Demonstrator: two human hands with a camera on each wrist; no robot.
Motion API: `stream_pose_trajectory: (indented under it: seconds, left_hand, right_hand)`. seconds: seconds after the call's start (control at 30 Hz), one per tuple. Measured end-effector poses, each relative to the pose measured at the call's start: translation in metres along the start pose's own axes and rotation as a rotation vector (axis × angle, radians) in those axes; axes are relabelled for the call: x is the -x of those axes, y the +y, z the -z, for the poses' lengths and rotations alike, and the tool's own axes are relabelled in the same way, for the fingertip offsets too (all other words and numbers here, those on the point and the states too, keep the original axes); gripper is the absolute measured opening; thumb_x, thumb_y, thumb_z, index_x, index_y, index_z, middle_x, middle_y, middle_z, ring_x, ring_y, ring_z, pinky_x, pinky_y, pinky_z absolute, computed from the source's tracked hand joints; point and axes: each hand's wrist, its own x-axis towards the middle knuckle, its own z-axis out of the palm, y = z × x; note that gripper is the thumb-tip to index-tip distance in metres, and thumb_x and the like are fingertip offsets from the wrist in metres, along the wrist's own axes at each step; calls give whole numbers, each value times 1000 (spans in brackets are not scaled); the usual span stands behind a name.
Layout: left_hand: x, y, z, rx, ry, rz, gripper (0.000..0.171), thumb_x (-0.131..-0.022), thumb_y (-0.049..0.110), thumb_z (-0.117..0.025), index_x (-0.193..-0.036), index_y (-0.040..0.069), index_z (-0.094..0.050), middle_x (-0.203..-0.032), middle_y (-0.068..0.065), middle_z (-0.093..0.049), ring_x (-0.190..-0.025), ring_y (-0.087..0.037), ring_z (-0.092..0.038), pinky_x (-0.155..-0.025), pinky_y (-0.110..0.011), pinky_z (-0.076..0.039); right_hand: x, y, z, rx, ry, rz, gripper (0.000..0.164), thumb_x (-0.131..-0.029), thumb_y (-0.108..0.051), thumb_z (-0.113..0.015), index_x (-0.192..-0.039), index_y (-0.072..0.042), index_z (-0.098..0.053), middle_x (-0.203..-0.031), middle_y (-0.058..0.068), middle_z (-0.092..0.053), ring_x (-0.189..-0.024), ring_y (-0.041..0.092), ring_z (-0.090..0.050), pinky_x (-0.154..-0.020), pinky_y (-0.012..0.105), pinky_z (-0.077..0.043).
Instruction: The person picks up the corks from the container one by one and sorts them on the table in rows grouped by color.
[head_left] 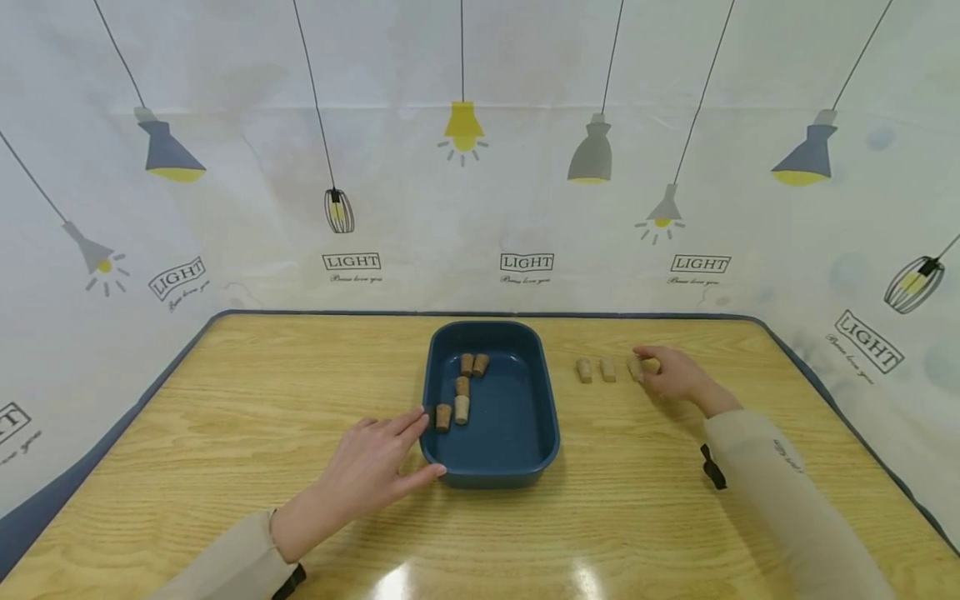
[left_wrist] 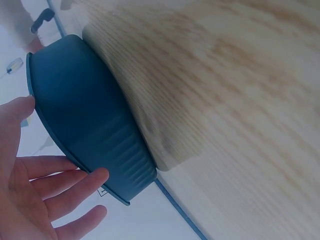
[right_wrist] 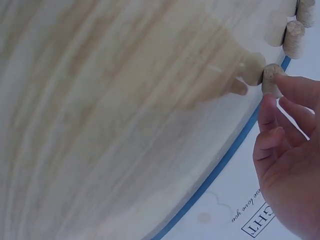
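A dark blue tray (head_left: 495, 478) stands on the wooden table, with several corks inside along its left half. Most are brown, like the cork (head_left: 443, 418) nearest the left wall; one cork (head_left: 462, 409) is paler. My left hand (head_left: 367, 467) rests on the tray's left rim, fingers extended and thumb at the near corner. Right of the tray, three pale corks stand in a row on the table. My right hand (head_left: 675, 379) pinches the rightmost cork (right_wrist: 271, 79) between thumb and fingertips, close over the tabletop. Beside it are the middle cork (head_left: 607, 370) and the leftmost cork (head_left: 583, 371).
The wooden table (head_left: 300, 358) ends in a dark blue edge at the back. Behind it, a pale backdrop (head_left: 420, 217) printed with hanging lamps encloses the far side and both flanks. Each sleeve has a black strap near the wrist.
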Motion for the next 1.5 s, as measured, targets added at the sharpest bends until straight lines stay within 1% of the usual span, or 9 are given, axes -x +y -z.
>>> stream_pose_trajectory:
  seconds: [0.07,0.17,0.47,0.7,0.83,1.13,1.27,1.4,1.5]
  left_hand:
    - [0,0,0,2,3,-1,65,-79,59,-51,-114,5,-61,-115,-9,-56,-79,-19,-61,-68,-42,-46]
    - [0,0,0,-2,4,-2,65,-79,59,-50,-114,5,-61,-116,-8,-56,-78,-19,-62,-68,-42,-46]
    - [0,-1,-1,-4,5,-3,65,-79,59,-50,-114,5,-61,-116,-9,-56,-81,-20,-61,-69,-42,-46]
    - [0,-1,-2,-3,11,-10,65,-79,60,-49,-114,6,-61,-115,-9,-57,-75,-18,-62,-68,-41,-47]
    - [0,-1,-2,-6,8,-6,66,-80,60,-48,-115,6,-60,-116,-9,-56,-76,-19,-62,-68,-42,-46]
    - [1,-2,-2,-11,16,-14,67,-80,60,-47,-114,4,-61,-115,-10,-57,-76,-20,-61,-67,-41,-47]
    - [0,-2,-2,-9,15,-14,67,-81,60,-47,-114,4,-61,-115,-10,-57,-76,-20,-62,-67,-41,-47]
    - [0,-2,-2,-10,20,-17,67,-81,60,-46,-114,4,-61,-115,-10,-57,-76,-19,-62,-68,-41,-47]
    - [0,-2,-3,-11,26,-18,67,-81,60,-46,-113,4,-61,-115,-10,-57,-76,-20,-62,-67,-42,-47]
  right_hand:
    - [1,-1,2,-16,-8,-6,46,-85,-3,-53,-126,12,-39,-119,32,-43,-63,19,-51,-57,35,-42]
    - [2,-5,5,-28,-16,-7,47,-85,-3,-53,-127,12,-37,-119,33,-42,-56,16,-48,-51,31,-41]
    - [2,-16,8,-9,-9,32,46,-83,-3,-55,-124,13,-41,-119,32,-43,-67,21,-52,-58,36,-42]
    - [0,-24,3,-26,21,76,46,-83,-4,-57,-124,11,-41,-119,29,-43,-54,15,-44,-53,32,-39]
    - [-4,-33,1,-19,54,130,46,-82,-3,-58,-124,10,-43,-117,28,-44,-56,12,-45,-54,31,-39]
    - [-15,-73,-3,-26,89,265,44,-80,-6,-63,-121,3,-49,-110,18,-52,-59,10,-48,-55,29,-42]
    - [-22,-97,-3,-53,79,332,44,-80,-10,-64,-121,-1,-52,-110,14,-54,-59,9,-49,-56,29,-42]
    - [-30,-120,-2,-72,59,399,43,-79,-11,-66,-119,1,-53,-110,14,-55,-58,8,-50,-56,28,-43]
    - [-36,-135,0,-41,23,407,44,-80,-16,-65,-120,0,-53,-113,14,-54,-59,8,-50,-57,27,-43]
